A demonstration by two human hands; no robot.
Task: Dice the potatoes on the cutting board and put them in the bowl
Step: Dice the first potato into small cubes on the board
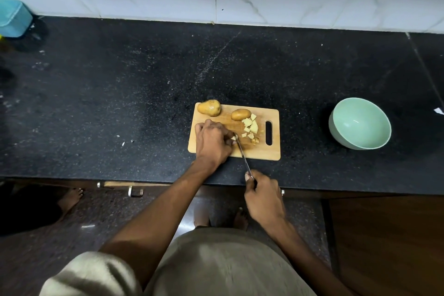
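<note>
A small wooden cutting board (262, 151) lies on the black counter. Two whole potatoes rest along its far edge, one at the left corner (209, 107) and a smaller one (240, 114) beside it. Several pale diced pieces (251, 126) are piled near the board's handle slot. My left hand (212, 143) presses down on a potato piece (233, 138), mostly hidden under the fingers. My right hand (263, 196) grips the handle of a knife (243, 154), its blade lying against that piece. A pale green bowl (360, 124) stands to the right and holds nothing.
A teal container (13, 18) sits at the far left by the marble-tiled wall. The counter's front edge runs just under my right hand, with drawer handles (135, 192) below. A small white scrap (439, 110) lies at the right edge.
</note>
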